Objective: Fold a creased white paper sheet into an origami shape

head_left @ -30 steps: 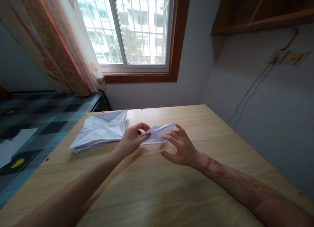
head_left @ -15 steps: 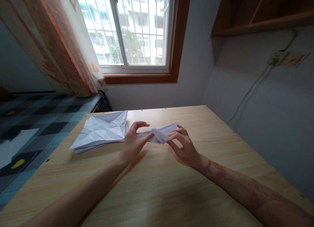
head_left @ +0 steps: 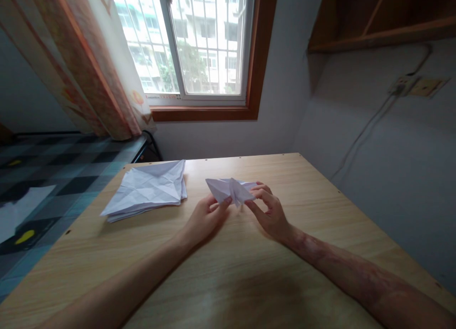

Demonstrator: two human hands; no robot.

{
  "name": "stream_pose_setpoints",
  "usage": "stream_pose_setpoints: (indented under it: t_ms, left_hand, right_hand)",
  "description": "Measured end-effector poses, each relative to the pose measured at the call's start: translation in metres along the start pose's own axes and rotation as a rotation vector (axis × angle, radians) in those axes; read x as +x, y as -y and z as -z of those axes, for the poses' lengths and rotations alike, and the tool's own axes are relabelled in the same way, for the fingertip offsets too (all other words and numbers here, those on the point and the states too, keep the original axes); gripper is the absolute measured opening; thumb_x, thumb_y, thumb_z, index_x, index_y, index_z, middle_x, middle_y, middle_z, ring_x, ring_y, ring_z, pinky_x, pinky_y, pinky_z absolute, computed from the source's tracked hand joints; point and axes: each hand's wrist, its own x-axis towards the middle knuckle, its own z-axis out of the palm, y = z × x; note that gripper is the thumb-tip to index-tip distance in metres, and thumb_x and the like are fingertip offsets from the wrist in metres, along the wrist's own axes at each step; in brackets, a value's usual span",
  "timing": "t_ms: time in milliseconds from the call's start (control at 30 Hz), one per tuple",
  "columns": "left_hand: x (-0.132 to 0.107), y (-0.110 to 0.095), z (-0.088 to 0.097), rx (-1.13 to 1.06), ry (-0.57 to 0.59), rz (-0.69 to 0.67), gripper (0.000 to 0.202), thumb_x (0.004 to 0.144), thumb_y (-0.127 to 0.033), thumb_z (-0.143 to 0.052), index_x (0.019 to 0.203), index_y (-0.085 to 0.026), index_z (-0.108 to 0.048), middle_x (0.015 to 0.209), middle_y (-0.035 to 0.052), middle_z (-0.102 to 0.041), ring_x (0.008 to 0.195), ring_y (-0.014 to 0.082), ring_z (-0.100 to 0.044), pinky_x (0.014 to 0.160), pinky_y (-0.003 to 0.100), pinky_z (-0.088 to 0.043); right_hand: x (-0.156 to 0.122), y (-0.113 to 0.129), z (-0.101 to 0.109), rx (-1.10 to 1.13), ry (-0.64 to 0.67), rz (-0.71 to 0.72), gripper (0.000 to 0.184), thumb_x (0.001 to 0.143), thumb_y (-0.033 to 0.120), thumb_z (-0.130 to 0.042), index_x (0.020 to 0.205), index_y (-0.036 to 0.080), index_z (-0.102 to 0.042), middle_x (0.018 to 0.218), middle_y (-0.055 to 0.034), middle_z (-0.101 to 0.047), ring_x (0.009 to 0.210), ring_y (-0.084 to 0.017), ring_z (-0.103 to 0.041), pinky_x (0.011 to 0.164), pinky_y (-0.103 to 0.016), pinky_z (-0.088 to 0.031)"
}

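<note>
A folded white sheet of paper [head_left: 221,188] is held between my two hands, just above the wooden table [head_left: 228,272]. It has pointed ends at left and right and creased flaps in its middle. My left hand [head_left: 206,216] grips its lower left edge, the thumb pressed near the middle flap and the other fingers partly hidden behind. Thumb and fingers of my right hand [head_left: 269,210] pinch the right end. To the left of my hands lies a stack of creased white paper sheets [head_left: 149,186].
A bed with a checked cover [head_left: 71,158] stands left of the table, with white paper [head_left: 28,205] on it. Beyond the table are a window [head_left: 210,49] and a curtain [head_left: 85,63]. A cable [head_left: 359,134] hangs from a wall socket [head_left: 423,85] at the right.
My left hand has shifted slightly right and down, its thumb now at the paper's lower middle. The paper's left part has spread into a broad point. My right hand has barely moved.
</note>
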Motion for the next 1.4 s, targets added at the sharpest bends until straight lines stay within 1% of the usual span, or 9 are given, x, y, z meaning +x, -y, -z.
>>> stream_pose_setpoints:
  t_ms: [100, 267, 400, 500, 633, 867, 1000, 1233, 1400]
  left_hand:
    - [0.001, 0.001, 0.005, 0.069, -0.103, -0.090, 0.037, 0.105, -0.053, -0.065, 0.105, -0.018, -0.080, 0.112, 0.0083, -0.083, 0.114, 0.0288, -0.074, 0.104, 0.038, -0.056]
    - [0.009, 0.007, 0.014, -0.079, -0.191, -0.080, 0.044, 0.101, -0.061, -0.069, 0.093, -0.018, -0.071, 0.085, 0.0032, -0.074, 0.080, 0.0206, -0.072, 0.073, 0.030, -0.059]
    - [0.008, 0.010, 0.014, -0.179, -0.111, 0.039, 0.050, 0.099, -0.068, -0.068, 0.091, -0.018, -0.066, 0.073, -0.0001, -0.069, 0.057, 0.0153, -0.064, 0.055, 0.027, -0.054]
    - [0.005, 0.009, 0.011, -0.197, -0.042, 0.056, 0.047, 0.099, -0.065, -0.071, 0.096, -0.019, -0.066, 0.077, 0.0016, -0.074, 0.065, 0.0168, -0.071, 0.063, 0.027, -0.058]
    - [0.003, 0.008, 0.010, -0.257, 0.046, 0.059, 0.044, 0.094, -0.060, -0.080, 0.104, -0.020, -0.065, 0.079, 0.0020, -0.078, 0.072, 0.0178, -0.075, 0.066, 0.026, -0.059]
    - [0.009, 0.010, 0.016, -0.313, -0.007, 0.227, 0.056, 0.083, -0.067, -0.086, 0.106, -0.021, -0.063, 0.059, -0.0077, -0.061, 0.044, 0.0107, -0.055, 0.043, 0.021, -0.049]
    - [0.013, 0.003, 0.025, -0.332, 0.106, 0.352, 0.053, 0.085, -0.066, -0.086, 0.100, -0.020, -0.065, 0.054, -0.0119, -0.049, 0.036, 0.0052, -0.040, 0.042, 0.021, -0.048]
    - [0.017, 0.001, 0.046, -0.374, 0.348, 0.545, 0.050, 0.081, -0.060, -0.090, 0.089, -0.018, -0.062, 0.068, -0.0032, -0.064, 0.049, 0.0122, -0.061, 0.054, 0.029, -0.057]
    - [0.019, 0.004, 0.052, -0.191, 0.319, 0.491, 0.048, 0.083, -0.059, -0.085, 0.096, -0.020, -0.060, 0.070, -0.0047, -0.063, 0.050, 0.0124, -0.059, 0.049, 0.024, -0.046]
  right_hand:
    - [0.000, -0.001, 0.000, 0.014, -0.019, -0.026, 0.006, 0.105, 0.027, -0.069, 0.099, 0.027, -0.069, 0.099, -0.0026, -0.078, 0.106, -0.025, -0.072, 0.122, -0.054, -0.044]
    - [0.001, -0.004, -0.001, 0.006, -0.049, -0.048, 0.011, 0.104, 0.027, -0.070, 0.095, 0.026, -0.064, 0.100, -0.0030, -0.076, 0.103, -0.025, -0.070, 0.122, -0.052, -0.043]
    - [0.002, -0.001, -0.001, 0.044, 0.011, -0.081, 0.013, 0.100, 0.027, -0.070, 0.091, 0.025, -0.062, 0.096, -0.0036, -0.074, 0.100, -0.025, -0.069, 0.112, -0.048, -0.051]
    - [0.000, 0.000, -0.002, 0.076, 0.073, -0.156, 0.018, 0.092, 0.032, -0.081, 0.102, 0.023, -0.069, 0.101, -0.0059, -0.075, 0.095, -0.025, -0.070, 0.093, -0.040, -0.059]
    - [-0.002, -0.003, -0.005, 0.065, 0.084, -0.191, 0.013, 0.091, 0.032, -0.084, 0.097, 0.021, -0.080, 0.107, -0.0099, -0.080, 0.099, -0.028, -0.074, 0.091, -0.040, -0.061]
    - [-0.007, -0.004, -0.003, 0.084, 0.140, -0.137, 0.011, 0.089, 0.024, -0.078, 0.079, 0.021, -0.072, 0.084, -0.0070, -0.078, 0.082, -0.024, -0.074, 0.077, -0.034, -0.062]
    - [-0.008, -0.002, -0.002, 0.083, 0.220, -0.084, 0.016, 0.086, 0.021, -0.076, 0.075, 0.024, -0.064, 0.073, -0.0029, -0.074, 0.073, -0.022, -0.070, 0.073, -0.033, -0.061]
    - [-0.003, -0.003, 0.004, -0.013, 0.285, 0.052, 0.027, 0.079, 0.017, -0.071, 0.064, 0.028, -0.051, 0.069, -0.0011, -0.069, 0.074, -0.024, -0.069, 0.082, -0.039, -0.061]
    - [0.006, 0.004, 0.012, -0.007, 0.418, 0.155, 0.010, 0.086, 0.031, -0.080, 0.090, 0.026, -0.072, 0.104, -0.0071, -0.084, 0.127, -0.034, -0.073, 0.116, -0.051, -0.050]
